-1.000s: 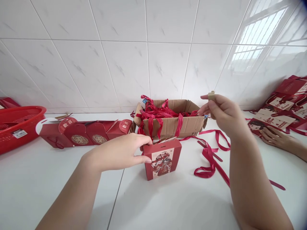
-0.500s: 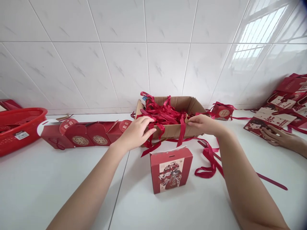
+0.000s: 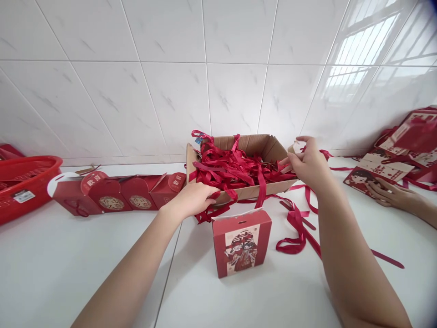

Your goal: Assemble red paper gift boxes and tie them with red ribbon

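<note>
An open cardboard box [image 3: 246,192] filled with tangled red ribbons [image 3: 239,164] stands against the tiled wall. My left hand [image 3: 196,199] is closed at its front left corner, its fingers curled at the rim where ribbon hangs over. Beyond the box's right end, my right hand [image 3: 309,164] is raised and pinches a small beige loop or tag [image 3: 292,148]; its exact kind is unclear. Between my forearms, a red gift box [image 3: 241,248] with a printed couple stands upright on the white table, in front of the cardboard box.
A row of red gift boxes [image 3: 119,196] lies left of the cardboard box, beside a red plastic basket [image 3: 25,200]. Loose red ribbon [image 3: 293,243] trails across the right side. Another person's hand [image 3: 392,193] rests on printed boxes [image 3: 362,180] at far right.
My left hand has dropped from above the ribbons to the box's front left corner. My right hand has moved right and up with the beige piece. The cardboard box has shifted slightly left.
</note>
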`<move>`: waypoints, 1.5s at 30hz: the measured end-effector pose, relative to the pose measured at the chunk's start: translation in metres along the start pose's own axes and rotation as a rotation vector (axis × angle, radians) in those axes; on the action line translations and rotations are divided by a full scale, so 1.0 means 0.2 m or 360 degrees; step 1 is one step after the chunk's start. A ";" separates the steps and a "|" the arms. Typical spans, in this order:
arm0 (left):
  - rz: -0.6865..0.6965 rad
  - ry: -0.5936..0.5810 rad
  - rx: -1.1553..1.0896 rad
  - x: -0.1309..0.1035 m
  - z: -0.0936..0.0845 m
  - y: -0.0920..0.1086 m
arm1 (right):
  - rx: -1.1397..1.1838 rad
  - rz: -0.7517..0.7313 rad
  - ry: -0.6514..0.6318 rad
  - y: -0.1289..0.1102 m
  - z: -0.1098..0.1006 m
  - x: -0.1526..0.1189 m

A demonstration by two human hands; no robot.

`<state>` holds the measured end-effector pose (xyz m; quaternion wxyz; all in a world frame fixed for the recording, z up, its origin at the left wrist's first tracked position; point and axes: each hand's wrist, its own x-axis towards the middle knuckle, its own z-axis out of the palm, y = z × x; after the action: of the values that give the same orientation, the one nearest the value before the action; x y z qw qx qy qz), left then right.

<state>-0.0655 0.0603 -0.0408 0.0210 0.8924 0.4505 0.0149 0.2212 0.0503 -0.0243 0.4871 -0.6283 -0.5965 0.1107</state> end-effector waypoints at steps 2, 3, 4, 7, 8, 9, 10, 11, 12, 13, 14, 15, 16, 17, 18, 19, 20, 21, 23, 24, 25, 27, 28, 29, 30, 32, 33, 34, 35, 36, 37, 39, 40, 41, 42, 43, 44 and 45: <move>0.0007 -0.0027 -0.0026 0.00 0.00 0.00 | 0.0011 -0.0066 -0.0001 -0.03 0.01 -0.01; 0.0014 -0.0033 -0.0047 -0.01 0.01 0.00 | -0.0004 -0.0095 -0.0041 -0.03 0.03 -0.01; 0.0020 -0.0037 -0.0067 -0.01 0.01 0.00 | -0.0038 -0.0118 -0.0085 -0.03 0.04 -0.01; 0.0021 -0.0057 -0.0115 -0.01 0.02 0.00 | -0.0263 -0.0165 -0.0140 0.02 0.11 0.02; 0.0015 -0.0071 -0.0122 -0.02 0.02 0.00 | -0.0370 -0.0156 -0.0110 0.05 0.13 0.03; 0.0016 -0.0089 -0.0128 -0.02 0.02 0.01 | -0.0478 -0.0128 -0.0061 0.06 0.16 0.04; 0.0020 -0.0109 -0.0138 -0.02 0.02 0.01 | -0.0572 -0.0095 0.0004 0.07 0.17 0.04; 0.0024 -0.0133 -0.0153 -0.02 0.01 0.02 | -0.0636 -0.0078 0.0076 0.08 0.19 0.04; 0.0025 -0.0157 -0.0169 -0.03 0.01 0.02 | -0.0652 -0.0099 0.0145 0.07 0.20 0.04; 0.0025 -0.0176 -0.0189 -0.03 0.01 0.03 | -0.0615 -0.0174 0.0181 0.06 0.22 0.03; 0.0020 -0.0186 -0.0206 -0.03 0.00 0.03 | -0.0527 -0.0304 0.0177 0.04 0.23 0.01; 0.0013 -0.0188 -0.0222 -0.03 0.00 0.04 | -0.0400 -0.0468 0.0119 0.02 0.24 0.00; 0.0008 -0.0186 -0.0232 -0.03 0.00 0.04 | -0.0252 -0.0641 0.0004 -0.01 0.26 -0.02; 0.0009 -0.0183 -0.0237 -0.03 0.00 0.04 | -0.0102 -0.0799 -0.0160 -0.04 0.28 -0.04; 0.0012 -0.0183 -0.0235 -0.04 0.00 0.04 | 0.0028 -0.0930 -0.0350 -0.06 0.31 -0.07; 0.0015 -0.0189 -0.0227 -0.04 0.00 0.04 | 0.0121 -0.1032 -0.0539 -0.08 0.34 -0.08; 0.0016 -0.0200 -0.0211 -0.04 0.00 0.05 | 0.0167 -0.1107 -0.0702 -0.09 0.37 -0.10; 0.0014 -0.0214 -0.0192 -0.04 0.00 0.05 | 0.0161 -0.1153 -0.0822 -0.10 0.40 -0.11; 0.0013 -0.0228 -0.0166 -0.04 0.00 0.05 | 0.0042 -0.1153 -0.0887 -0.09 0.46 -0.13; 0.0019 -0.0227 -0.0164 -0.04 0.00 0.05 | -0.0037 -0.1121 -0.0857 -0.08 0.48 -0.13; 0.0025 -0.0221 -0.0169 -0.04 0.00 0.06 | -0.0108 -0.1077 -0.0811 -0.07 0.49 -0.13; 0.0044 -0.0198 -0.0185 -0.05 0.00 0.05 | -0.0204 -0.1000 -0.0739 -0.05 0.50 -0.12; 0.0054 -0.0186 -0.0193 -0.05 0.00 0.05 | -0.0233 -0.0983 -0.0731 -0.04 0.50 -0.12; 0.0065 -0.0173 -0.0200 -0.05 0.00 0.05 | -0.0261 -0.0981 -0.0740 -0.03 0.50 -0.12; 0.0075 -0.0165 -0.0203 -0.04 0.01 0.04 | -0.0293 -0.0986 -0.0760 -0.03 0.50 -0.12; 0.0086 -0.0166 -0.0195 -0.04 0.02 0.03 | -0.0381 -0.0997 -0.0821 -0.03 0.50 -0.12; 0.0085 -0.0174 -0.0184 -0.04 0.03 0.03 | -0.0439 -0.0986 -0.0862 -0.03 0.50 -0.12; 0.0081 -0.0183 -0.0170 -0.04 0.03 0.03 | -0.0500 -0.0960 -0.0905 -0.03 0.50 -0.12; 0.0074 -0.0190 -0.0157 -0.04 0.04 0.03 | -0.0557 -0.0921 -0.0948 -0.03 0.51 -0.13; 0.0069 -0.0194 -0.0145 -0.04 0.04 0.03 | -0.0604 -0.0877 -0.0986 -0.04 0.51 -0.13; 0.0068 -0.0193 -0.0137 -0.04 0.04 0.03 | -0.0640 -0.0837 -0.1018 -0.04 0.51 -0.13; 0.0071 -0.0183 -0.0133 -0.03 0.05 0.03 | -0.0665 -0.0793 -0.1048 -0.04 0.51 -0.13; 0.0075 -0.0174 -0.0138 -0.04 0.05 0.03 | -0.0650 -0.0793 -0.1031 -0.04 0.51 -0.13; 0.0076 -0.0167 -0.0149 -0.04 0.05 0.03 | -0.0621 -0.0803 -0.0995 -0.04 0.51 -0.13; 0.0074 -0.0158 -0.0163 -0.04 0.04 0.03 | -0.0586 -0.0818 -0.0946 -0.03 0.51 -0.13; 0.0071 -0.0148 -0.0179 -0.04 0.04 0.03 | -0.0550 -0.0833 -0.0897 -0.03 0.51 -0.13; 0.0069 -0.0138 -0.0192 -0.04 0.04 0.03 | -0.0524 -0.0847 -0.0857 -0.03 0.51 -0.12; 0.0067 -0.0127 -0.0200 -0.04 0.04 0.03 | -0.0496 -0.0862 -0.0817 -0.03 0.51 -0.12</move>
<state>-0.0652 0.0509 -0.0488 0.0945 0.8985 0.4287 0.0080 0.1380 0.0780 -0.0822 0.2328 -0.4666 -0.8524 0.0399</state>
